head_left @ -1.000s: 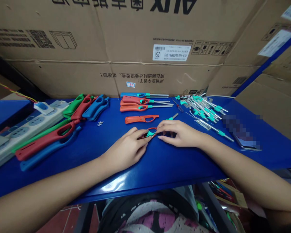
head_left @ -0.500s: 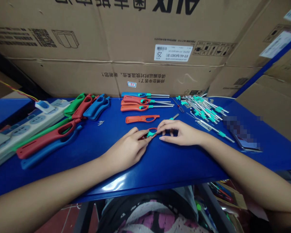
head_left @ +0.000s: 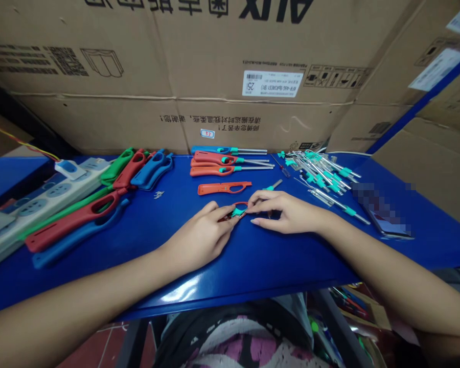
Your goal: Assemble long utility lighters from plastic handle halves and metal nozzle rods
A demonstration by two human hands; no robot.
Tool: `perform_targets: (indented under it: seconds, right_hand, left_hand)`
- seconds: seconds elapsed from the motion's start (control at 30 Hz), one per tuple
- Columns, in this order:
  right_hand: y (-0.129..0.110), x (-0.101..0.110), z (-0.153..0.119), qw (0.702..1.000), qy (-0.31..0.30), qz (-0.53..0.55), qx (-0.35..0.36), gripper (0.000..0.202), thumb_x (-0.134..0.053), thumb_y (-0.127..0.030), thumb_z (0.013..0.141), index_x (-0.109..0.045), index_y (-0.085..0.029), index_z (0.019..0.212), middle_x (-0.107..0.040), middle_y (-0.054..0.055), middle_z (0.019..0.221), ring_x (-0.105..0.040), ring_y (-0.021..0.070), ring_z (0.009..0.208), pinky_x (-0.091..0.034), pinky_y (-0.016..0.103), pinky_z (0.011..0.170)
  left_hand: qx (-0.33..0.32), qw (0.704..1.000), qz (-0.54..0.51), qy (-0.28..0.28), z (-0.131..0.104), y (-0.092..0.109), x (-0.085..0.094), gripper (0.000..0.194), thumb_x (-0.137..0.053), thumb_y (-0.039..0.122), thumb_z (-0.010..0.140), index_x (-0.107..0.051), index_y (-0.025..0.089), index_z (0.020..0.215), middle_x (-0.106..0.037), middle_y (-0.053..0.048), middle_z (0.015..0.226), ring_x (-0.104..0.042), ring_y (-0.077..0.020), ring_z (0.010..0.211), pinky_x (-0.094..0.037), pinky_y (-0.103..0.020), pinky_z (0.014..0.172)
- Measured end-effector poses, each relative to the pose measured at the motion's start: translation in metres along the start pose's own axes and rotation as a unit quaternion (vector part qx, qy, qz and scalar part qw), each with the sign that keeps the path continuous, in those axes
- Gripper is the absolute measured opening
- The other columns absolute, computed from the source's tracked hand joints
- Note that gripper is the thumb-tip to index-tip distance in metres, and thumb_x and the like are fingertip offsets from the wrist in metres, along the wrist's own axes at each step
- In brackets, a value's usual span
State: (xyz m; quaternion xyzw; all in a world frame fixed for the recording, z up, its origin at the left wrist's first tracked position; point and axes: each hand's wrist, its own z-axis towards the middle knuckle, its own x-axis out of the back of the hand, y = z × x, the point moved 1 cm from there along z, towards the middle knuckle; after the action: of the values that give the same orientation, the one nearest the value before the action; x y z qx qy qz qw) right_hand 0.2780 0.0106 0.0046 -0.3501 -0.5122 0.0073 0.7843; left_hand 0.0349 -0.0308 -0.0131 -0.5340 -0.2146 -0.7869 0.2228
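My left hand [head_left: 205, 232] is closed around the handle of a red lighter [head_left: 240, 204], which lies low over the table and is mostly covered by my fingers. A green part [head_left: 238, 211] shows at its finger loop. From the other side, my right hand [head_left: 285, 212] grips the front of the loop with bent fingertips, its thumb slightly apart. Beyond the right fingers a metal nozzle with a green piece [head_left: 273, 185] sticks out; where it joins is hidden. Just behind lies an orange handle shell [head_left: 222, 188].
Assembled lighters [head_left: 214, 171] lie at the back. Coloured handle shells [head_left: 71, 222] sit left beside a power strip [head_left: 53, 191], near small screws [head_left: 158, 194]. To the right are metal nozzle assemblies [head_left: 322, 174], a screwdriver [head_left: 282, 167] and a phone [head_left: 383, 212]. Cardboard [head_left: 214, 112] walls the back.
The right fingers have shifted very slightly at the lighter's loop. The left hand keeps its hold, and the other items stay where they were.
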Motion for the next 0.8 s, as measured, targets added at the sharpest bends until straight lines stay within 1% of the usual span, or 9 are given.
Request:
perform_targets:
  seconds: [0.13,0.23,0.37,0.63,0.8]
  right_hand:
    - [0.0015,-0.0005,-0.0002,1.0,0.004,0.007,-0.012,0.028,-0.063,-0.027,0.093,-0.071,-0.019,0.118,-0.066,0.009,0.114,-0.064,0.0176,0.1,-0.054,0.031,0.084]
    - [0.0029,-0.0014,-0.0003,1.0,0.007,0.007,-0.014,0.029,-0.063,-0.027,0.092,-0.071,-0.018,0.118,-0.066,0.009,0.114,-0.065,0.0176,0.099,-0.054,0.031,0.085]
    - [0.0031,-0.0016,-0.0006,1.0,0.008,0.006,-0.015,0.029,-0.064,-0.028,0.092,-0.071,-0.017,0.117,-0.066,0.01,0.115,-0.065,0.0183,0.098,-0.055,0.034,0.087]
    - [0.0049,-0.0004,-0.0011,0.999,0.0,0.025,-0.022,0.029,-0.063,-0.029,0.093,-0.071,-0.021,0.12,-0.067,0.008,0.114,-0.065,0.0175,0.098,-0.055,0.032,0.084]
    - [0.0063,-0.0013,-0.0004,0.997,-0.003,0.058,-0.04,0.026,-0.065,-0.03,0.091,-0.071,-0.018,0.113,-0.066,0.009,0.112,-0.065,0.0162,0.094,-0.056,0.028,0.075]
  left_hand:
    - [0.0,1.0,0.0,-0.002,0.0005,0.0003,0.0002,0.036,-0.05,0.017,0.098,-0.067,0.012,0.129,-0.064,-0.015,0.133,-0.056,-0.0251,0.095,-0.055,-0.042,0.09]
    - [0.001,1.0,-0.003,-0.012,0.0009,0.0009,0.0005,0.037,-0.049,0.017,0.098,-0.066,0.013,0.13,-0.064,-0.014,0.135,-0.056,-0.0239,0.09,-0.055,-0.042,0.087]
    - [-0.004,1.0,0.0,-0.013,0.0012,0.0019,0.0012,0.036,-0.047,0.017,0.099,-0.067,0.012,0.129,-0.067,-0.014,0.131,-0.055,-0.0237,0.087,-0.055,-0.042,0.084]
    - [-0.019,1.0,0.021,-0.005,0.0013,0.0025,0.0014,0.035,-0.047,0.016,0.099,-0.069,0.011,0.125,-0.068,-0.013,0.129,-0.054,-0.0239,0.085,-0.056,-0.041,0.08]
    - [-0.021,1.0,0.019,0.008,0.0008,0.0019,0.0017,0.034,-0.048,0.016,0.098,-0.069,0.013,0.125,-0.07,-0.012,0.126,-0.054,-0.0223,0.082,-0.056,-0.039,0.078]
